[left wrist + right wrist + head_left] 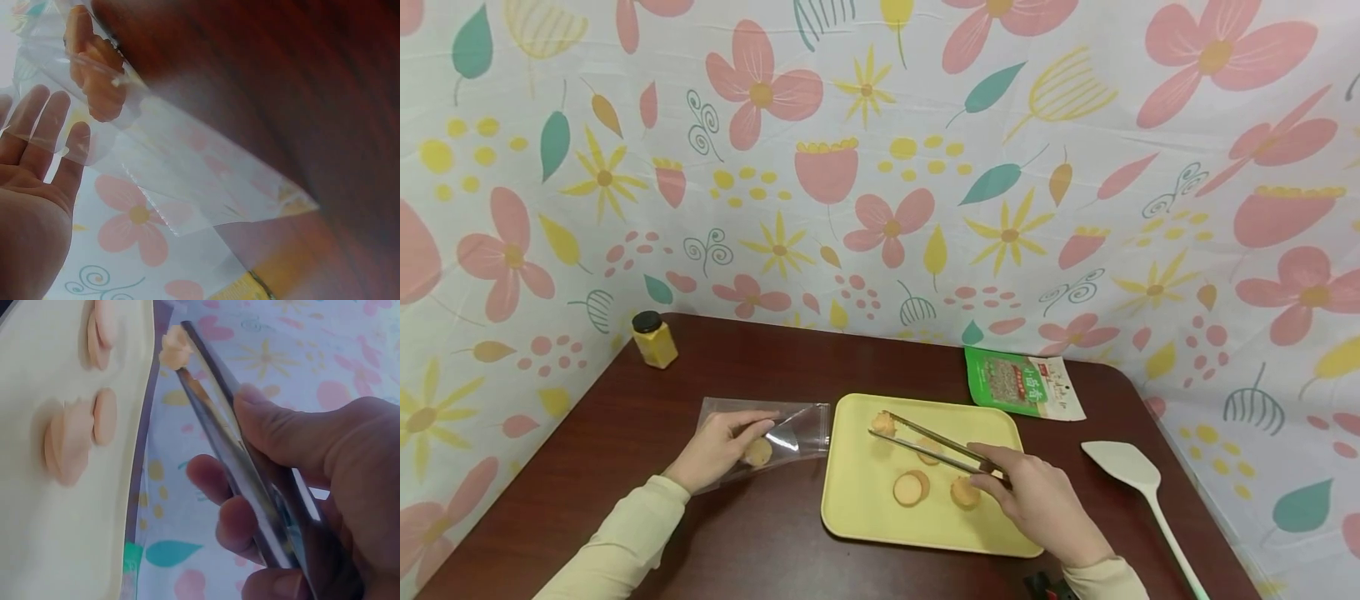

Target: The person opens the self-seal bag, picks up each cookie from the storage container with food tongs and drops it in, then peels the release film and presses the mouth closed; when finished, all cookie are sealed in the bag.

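A clear plastic bag [801, 429] lies to the left of the yellow tray, held by my left hand [724, 446]. Round tan slices [97, 78] show through its film in the left wrist view; several of that hand's fingers look fairly straight there. My right hand [1037, 496] grips metal tongs [936, 446] above the yellow tray [865, 521]. Between the tong tips is a small clump of pale-orange slices [175, 349], raised above the tray in the right wrist view. More round slices [910, 489] sit on the tray in small groups.
A yellow jar with a black lid [655, 339] stands at the back left of the dark table [760, 542]. Behind the tray is a green and white packet [1022, 383]. A pale spatula [1138, 475] lies at the right edge. Flowered cloth [880, 167] hangs behind.
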Demonstrator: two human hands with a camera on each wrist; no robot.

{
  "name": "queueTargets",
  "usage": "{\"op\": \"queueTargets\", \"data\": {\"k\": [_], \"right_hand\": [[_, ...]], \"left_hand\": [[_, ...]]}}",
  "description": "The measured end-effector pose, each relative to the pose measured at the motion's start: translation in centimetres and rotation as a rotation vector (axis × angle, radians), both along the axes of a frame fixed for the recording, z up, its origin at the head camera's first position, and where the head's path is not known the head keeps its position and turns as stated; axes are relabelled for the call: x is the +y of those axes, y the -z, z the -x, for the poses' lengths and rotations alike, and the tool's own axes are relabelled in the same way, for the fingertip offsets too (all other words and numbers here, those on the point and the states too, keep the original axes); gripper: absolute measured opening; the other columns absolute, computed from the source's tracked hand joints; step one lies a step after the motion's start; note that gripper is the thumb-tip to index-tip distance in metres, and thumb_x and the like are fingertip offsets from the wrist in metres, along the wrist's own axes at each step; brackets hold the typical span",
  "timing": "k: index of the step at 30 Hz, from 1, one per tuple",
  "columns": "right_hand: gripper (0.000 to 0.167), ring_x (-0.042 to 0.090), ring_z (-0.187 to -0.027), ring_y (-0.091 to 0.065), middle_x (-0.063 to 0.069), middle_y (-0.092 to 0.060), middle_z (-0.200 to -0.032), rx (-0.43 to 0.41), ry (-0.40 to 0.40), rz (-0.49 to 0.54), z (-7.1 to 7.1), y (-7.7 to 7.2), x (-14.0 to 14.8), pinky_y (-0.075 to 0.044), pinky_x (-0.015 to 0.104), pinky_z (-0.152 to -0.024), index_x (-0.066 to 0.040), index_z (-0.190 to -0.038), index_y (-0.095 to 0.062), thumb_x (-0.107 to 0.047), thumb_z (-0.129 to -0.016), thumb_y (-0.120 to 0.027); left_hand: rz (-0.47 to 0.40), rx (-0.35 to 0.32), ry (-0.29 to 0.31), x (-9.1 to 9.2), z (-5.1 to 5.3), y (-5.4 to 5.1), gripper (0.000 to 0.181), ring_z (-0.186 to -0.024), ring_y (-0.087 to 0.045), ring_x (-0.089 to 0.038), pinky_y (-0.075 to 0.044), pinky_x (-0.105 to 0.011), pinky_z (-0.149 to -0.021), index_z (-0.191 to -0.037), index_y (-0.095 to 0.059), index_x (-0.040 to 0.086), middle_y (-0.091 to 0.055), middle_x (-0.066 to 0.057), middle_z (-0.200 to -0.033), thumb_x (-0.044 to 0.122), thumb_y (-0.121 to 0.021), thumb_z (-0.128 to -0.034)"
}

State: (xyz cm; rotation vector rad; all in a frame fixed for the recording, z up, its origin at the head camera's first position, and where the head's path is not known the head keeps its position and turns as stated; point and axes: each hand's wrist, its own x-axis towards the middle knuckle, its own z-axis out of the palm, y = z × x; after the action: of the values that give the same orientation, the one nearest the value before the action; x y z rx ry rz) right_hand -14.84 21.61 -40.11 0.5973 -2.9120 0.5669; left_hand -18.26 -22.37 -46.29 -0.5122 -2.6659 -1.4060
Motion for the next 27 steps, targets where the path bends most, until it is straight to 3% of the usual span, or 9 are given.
{"op": "queueTargets", "data": {"k": [7, 14, 20, 24, 27], "right_hand": [[0.042, -0.005, -0.059, -0.045, -0.026, -0.057, -0.081, 0.028, -0.052, 0.028, 0.4, 0.4, -1.4, -0.038, 0.023, -0.051, -0.020, -0.125, -0.066, -0.036, -0.086, -0.073], [0.040, -0.006, -0.064, -0.048, -0.026, -0.059, -0.084, 0.065, -0.109, 0.056, 0.7, 0.8, -2.6, -0.040, 0.021, -0.053, -0.025, -0.125, -0.066, -0.040, -0.088, -0.070], [0.039, -0.005, -0.064, -0.048, -0.025, -0.059, -0.086, 0.082, -0.144, 0.052, 0.9, 1.0, -3.7, -0.040, 0.020, -0.054, -0.029, -0.126, -0.065, -0.035, -0.088, -0.072], [0.040, -0.005, -0.062, -0.047, -0.024, -0.061, -0.087, 0.102, -0.157, 0.032, 1.1, 1.0, -4.5, -0.040, 0.021, -0.054, -0.026, -0.125, -0.066, -0.034, -0.086, -0.074], [0.040, -0.005, -0.066, -0.050, -0.021, -0.064, -0.090, 0.119, -0.174, 0.024, 1.2, 1.0, -5.0, -0.042, 0.023, -0.056, -0.026, -0.124, -0.067, -0.036, -0.087, -0.073]], "left_hand": [[0.004, 0.013, -0.013, 0.1, -0.1, -0.1, 0.033, -0.042, -0.025, -0.002, -0.039, -0.026, -0.049, -0.124, -0.068, 0.014, -0.071, -0.002, -0.097, 0.034, -0.057, -0.0994], [0.004, 0.011, -0.016, 0.2, -0.2, 0.0, 0.034, -0.047, -0.031, -0.002, -0.044, -0.026, -0.061, -0.123, -0.069, 0.013, -0.070, -0.005, -0.108, 0.034, -0.057, -0.0990], [0.007, 0.002, -0.017, 0.2, -0.2, 0.0, 0.034, -0.047, -0.030, -0.003, -0.043, -0.025, -0.058, -0.123, -0.069, 0.012, -0.070, -0.006, -0.111, 0.033, -0.057, -0.0991], [0.023, 0.023, -0.027, 0.2, -0.1, -0.1, 0.032, -0.059, -0.049, -0.004, -0.046, -0.025, -0.063, -0.122, -0.070, 0.014, -0.070, -0.001, -0.113, 0.033, -0.058, -0.0990], [0.030, 0.047, -0.028, 0.2, -0.1, -0.1, 0.030, -0.089, -0.063, -0.007, -0.050, -0.028, -0.079, -0.121, -0.070, 0.015, -0.068, 0.003, -0.117, 0.032, -0.058, -0.0988]]}}
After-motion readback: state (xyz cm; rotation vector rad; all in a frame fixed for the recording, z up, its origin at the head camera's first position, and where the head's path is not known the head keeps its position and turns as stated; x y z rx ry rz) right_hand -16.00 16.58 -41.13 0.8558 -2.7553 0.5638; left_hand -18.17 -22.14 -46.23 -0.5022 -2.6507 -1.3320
